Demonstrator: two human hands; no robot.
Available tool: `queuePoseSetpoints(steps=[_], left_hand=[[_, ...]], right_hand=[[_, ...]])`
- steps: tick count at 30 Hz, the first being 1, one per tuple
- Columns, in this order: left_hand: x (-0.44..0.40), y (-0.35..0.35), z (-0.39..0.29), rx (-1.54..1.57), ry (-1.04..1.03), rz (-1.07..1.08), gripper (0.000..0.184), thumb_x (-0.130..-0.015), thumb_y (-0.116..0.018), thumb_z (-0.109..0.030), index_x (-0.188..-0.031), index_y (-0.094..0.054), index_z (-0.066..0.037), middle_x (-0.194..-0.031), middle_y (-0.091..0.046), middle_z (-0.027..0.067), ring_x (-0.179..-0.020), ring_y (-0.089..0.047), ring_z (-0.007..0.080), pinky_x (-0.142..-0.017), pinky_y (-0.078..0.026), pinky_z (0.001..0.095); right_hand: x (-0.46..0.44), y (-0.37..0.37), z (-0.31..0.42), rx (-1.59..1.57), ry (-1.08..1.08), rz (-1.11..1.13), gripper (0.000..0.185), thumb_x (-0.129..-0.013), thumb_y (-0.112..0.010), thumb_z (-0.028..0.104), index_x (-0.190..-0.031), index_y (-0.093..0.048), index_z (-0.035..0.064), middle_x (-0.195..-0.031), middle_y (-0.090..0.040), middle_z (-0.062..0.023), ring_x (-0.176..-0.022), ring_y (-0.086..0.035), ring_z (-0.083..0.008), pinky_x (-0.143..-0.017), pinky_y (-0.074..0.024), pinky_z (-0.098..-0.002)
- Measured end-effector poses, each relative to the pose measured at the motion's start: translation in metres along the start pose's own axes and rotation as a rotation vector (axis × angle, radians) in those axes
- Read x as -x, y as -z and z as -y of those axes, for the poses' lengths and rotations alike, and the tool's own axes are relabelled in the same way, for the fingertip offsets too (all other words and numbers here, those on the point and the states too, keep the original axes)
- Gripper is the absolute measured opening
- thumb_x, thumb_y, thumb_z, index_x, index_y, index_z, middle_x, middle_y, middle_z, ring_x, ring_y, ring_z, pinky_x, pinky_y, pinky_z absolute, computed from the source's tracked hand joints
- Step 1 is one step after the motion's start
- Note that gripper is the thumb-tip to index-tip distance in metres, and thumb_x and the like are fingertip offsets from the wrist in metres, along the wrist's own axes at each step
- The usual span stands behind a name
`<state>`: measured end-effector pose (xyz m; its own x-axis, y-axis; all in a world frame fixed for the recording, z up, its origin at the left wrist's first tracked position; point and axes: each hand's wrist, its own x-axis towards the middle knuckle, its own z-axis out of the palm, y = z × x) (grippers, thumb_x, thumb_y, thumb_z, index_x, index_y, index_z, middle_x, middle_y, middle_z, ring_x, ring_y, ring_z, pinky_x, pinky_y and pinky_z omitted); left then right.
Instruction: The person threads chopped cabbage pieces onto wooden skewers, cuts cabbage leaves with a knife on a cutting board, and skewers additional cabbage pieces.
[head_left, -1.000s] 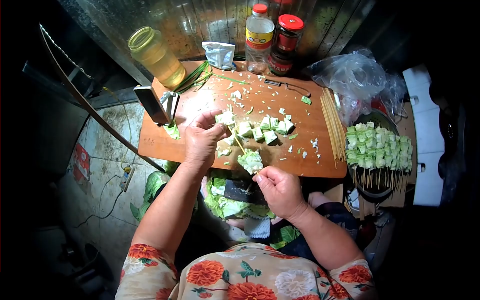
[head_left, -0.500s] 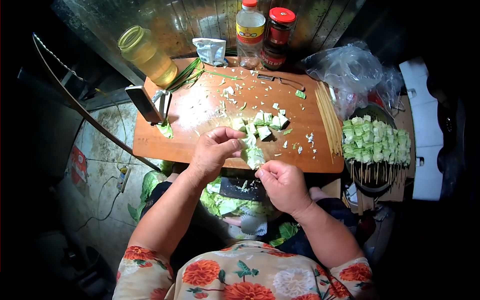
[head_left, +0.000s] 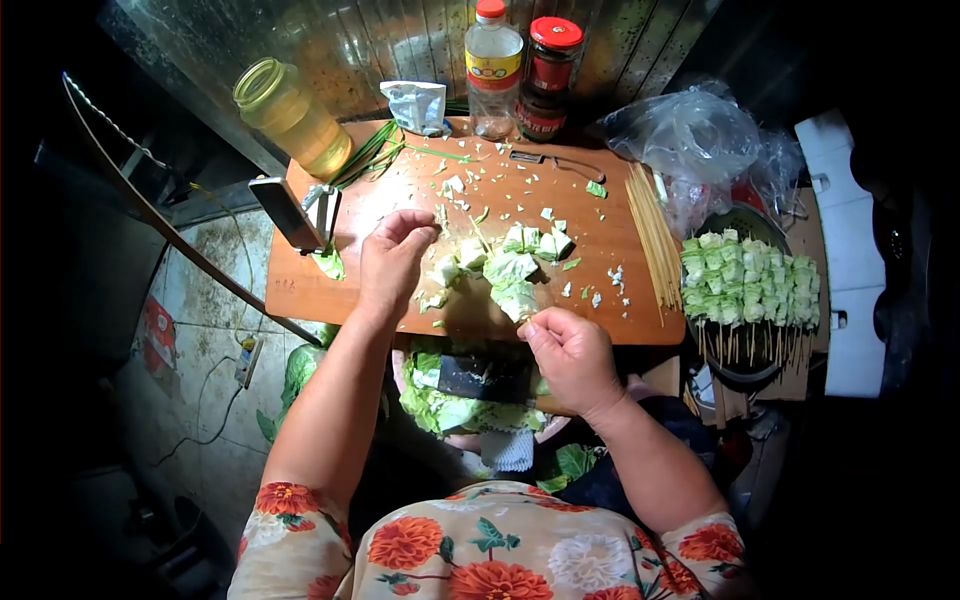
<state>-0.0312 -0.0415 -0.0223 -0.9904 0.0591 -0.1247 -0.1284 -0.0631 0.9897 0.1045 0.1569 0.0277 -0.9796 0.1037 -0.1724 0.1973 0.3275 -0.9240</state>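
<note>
My right hand (head_left: 568, 350) pinches the lower end of a wooden skewer whose stick runs up through green-white cabbage pieces (head_left: 511, 280). My left hand (head_left: 396, 250) is over the board, its thumb and forefinger pressed together near the far end of that skewer; whether anything is between them I cannot make out. Loose cabbage chunks (head_left: 550, 245) lie just beyond the skewered pieces on the wooden board (head_left: 330, 290). Small cabbage scraps are scattered around them.
Bare skewers (head_left: 652, 240) lie along the board's right side. Filled cabbage skewers (head_left: 745, 280) rest on a dark pan at the right. Behind stand a yellow jar (head_left: 295, 120), a bottle (head_left: 493, 75) and red-lidded jars (head_left: 550, 70). A phone (head_left: 288, 215) leans at left.
My left hand has moved off the skewered cabbage, up and to the left. A second cabbage piece now shows on the skewer, while my right hand keeps its grip low on the stick.
</note>
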Motion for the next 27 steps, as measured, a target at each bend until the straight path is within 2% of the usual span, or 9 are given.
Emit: queuePoseSetpoints(steps=[8, 9, 11, 18, 20, 21, 23, 25, 27], left_hand=[[-0.019, 0.01, 0.05, -0.556, 0.384, 0.178, 0.037, -0.087, -0.066, -0.014, -0.119, -0.059, 0.004, -0.101, -0.067, 0.0096, -0.088, -0.062, 0.016, -0.078, -0.05, 0.0296], [-0.021, 0.012, 0.051, -0.564, 0.414, 0.231, 0.038, -0.085, -0.068, -0.015, -0.118, -0.06, 0.005, -0.1, -0.067, 0.01, -0.087, -0.062, 0.0164, -0.078, -0.05, 0.0301], [-0.022, 0.012, 0.055, -0.573, 0.444, 0.287, 0.039, -0.084, -0.069, -0.015, -0.116, -0.06, 0.005, -0.099, -0.067, 0.0103, -0.086, -0.062, 0.0168, -0.078, -0.05, 0.0307], [-0.017, 0.006, 0.032, -0.639, 0.572, 0.335, 0.028, -0.077, -0.074, -0.017, -0.096, -0.066, 0.002, -0.085, -0.066, 0.0077, -0.073, -0.06, 0.0151, -0.065, -0.049, 0.0292], [-0.014, 0.004, 0.031, -0.667, 0.551, 0.354, 0.025, -0.077, -0.074, -0.017, -0.092, -0.065, 0.002, -0.083, -0.066, 0.0072, -0.069, -0.059, 0.0145, -0.061, -0.048, 0.0285], [-0.011, 0.003, 0.027, -0.652, 0.526, 0.327, 0.024, -0.079, -0.072, -0.016, -0.093, -0.064, 0.001, -0.081, -0.064, 0.0068, -0.066, -0.058, 0.0153, -0.059, -0.048, 0.0287], [-0.01, 0.005, 0.025, -0.638, 0.501, 0.3, 0.023, -0.081, -0.071, -0.014, -0.095, -0.062, 0.001, -0.078, -0.063, 0.0065, -0.063, -0.058, 0.016, -0.056, -0.048, 0.0288], [-0.014, 0.016, 0.025, 0.132, 0.563, 0.228, 0.023, -0.085, -0.067, -0.009, -0.105, -0.058, -0.002, -0.077, -0.061, 0.0065, -0.065, -0.06, 0.0191, -0.058, -0.05, 0.0301], [-0.016, 0.018, 0.019, 0.297, 0.517, 0.194, 0.03, -0.085, -0.065, -0.004, -0.113, -0.053, -0.004, -0.082, -0.062, 0.0068, -0.071, -0.063, 0.0209, -0.064, -0.054, 0.0319]], right_hand=[[0.002, 0.003, 0.005, 0.052, 0.052, -0.012, 0.015, -0.087, -0.061, 0.016, -0.086, -0.066, 0.0016, -0.069, -0.064, -0.0153, -0.062, -0.065, -0.025, -0.06, -0.0496, -0.0334], [0.002, 0.004, 0.005, 0.053, 0.05, -0.013, 0.015, -0.087, -0.061, 0.016, -0.086, -0.066, 0.0016, -0.069, -0.064, -0.0153, -0.062, -0.065, -0.025, -0.06, -0.0496, -0.0334], [0.004, 0.005, 0.004, 0.043, 0.071, 0.016, 0.014, -0.09, -0.06, 0.013, -0.088, -0.065, -0.0001, -0.063, -0.058, -0.0026, -0.058, -0.051, -0.0069, -0.055, -0.0436, -0.0255], [0.005, 0.005, 0.004, 0.051, 0.093, 0.024, 0.015, -0.091, -0.06, 0.014, -0.087, -0.065, 0.0002, -0.063, -0.059, -0.0033, -0.058, -0.051, -0.0073, -0.055, -0.0433, -0.0263], [0.005, 0.004, 0.006, 0.048, 0.081, 0.009, 0.015, -0.087, -0.062, 0.016, -0.086, -0.065, 0.0015, -0.067, -0.063, -0.0156, -0.061, -0.064, -0.0271, -0.058, -0.049, -0.0347], [0.005, 0.003, 0.005, 0.048, 0.081, 0.01, 0.015, -0.087, -0.062, 0.016, -0.086, -0.065, 0.0015, -0.067, -0.063, -0.0156, -0.061, -0.064, -0.0271, -0.058, -0.049, -0.0347], [0.006, 0.002, 0.001, 0.036, 0.059, 0.078, 0.014, -0.09, -0.061, 0.014, -0.088, -0.064, 0.001, -0.061, -0.054, 0.0005, -0.056, -0.046, -0.0051, -0.052, -0.0405, -0.025], [0.007, 0.001, 0.001, 0.046, 0.043, 0.093, 0.013, -0.09, -0.061, 0.014, -0.088, -0.064, 0.001, -0.06, -0.053, 0.0012, -0.056, -0.045, -0.0046, -0.052, -0.0398, -0.0247], [0.007, 0.0, 0.002, 0.055, 0.031, 0.108, 0.013, -0.09, -0.061, 0.014, -0.087, -0.064, 0.0011, -0.06, -0.052, 0.002, -0.056, -0.044, -0.0042, -0.051, -0.0391, -0.0243]])
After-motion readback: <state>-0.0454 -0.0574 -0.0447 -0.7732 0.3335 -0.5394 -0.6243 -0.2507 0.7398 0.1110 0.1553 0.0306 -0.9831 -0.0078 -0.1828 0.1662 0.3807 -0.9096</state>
